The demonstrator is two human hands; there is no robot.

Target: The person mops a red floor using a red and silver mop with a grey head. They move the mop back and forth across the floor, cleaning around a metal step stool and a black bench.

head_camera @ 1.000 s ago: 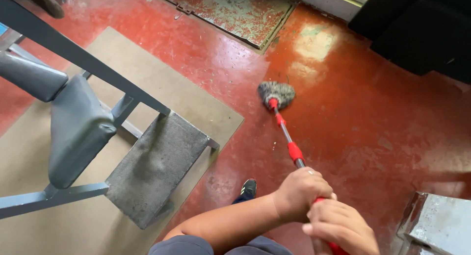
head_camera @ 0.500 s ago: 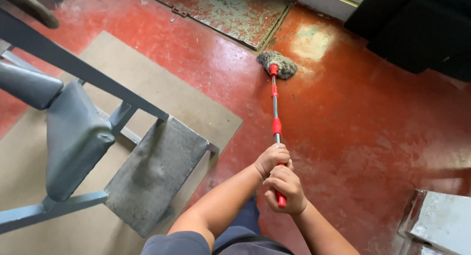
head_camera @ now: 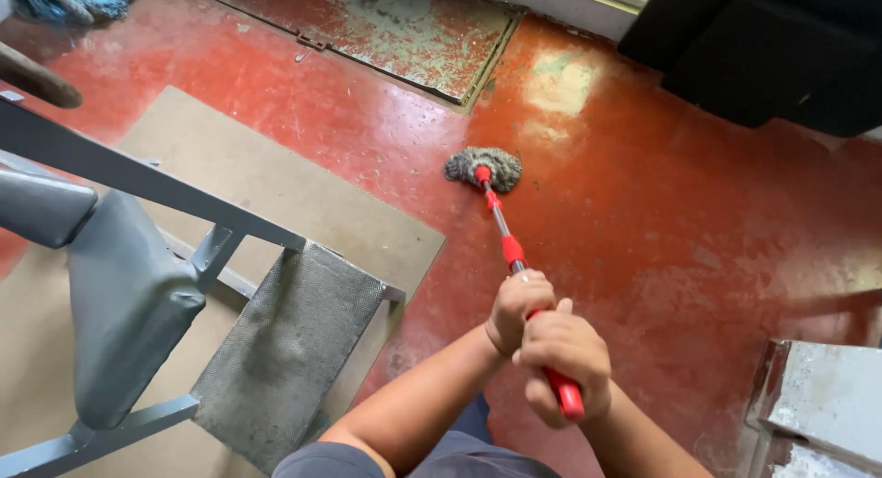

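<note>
Two bare hands grip a red-handled mop (head_camera: 503, 239): the left hand (head_camera: 516, 309) clenched higher up the pole, the right hand (head_camera: 568, 358) clenched just below, touching it. Its grey stringy head (head_camera: 485, 168) rests on the wet red floor (head_camera: 698, 221), beside a tan mat (head_camera: 276, 184) and a grey metal chair (head_camera: 129, 285).

Two bare forearms and bare hands, no rings, watch or gloves visible. Short grey sleeve (head_camera: 317, 460) at the left shoulder; dark grey-blue trousers (head_camera: 464, 432) below.
</note>
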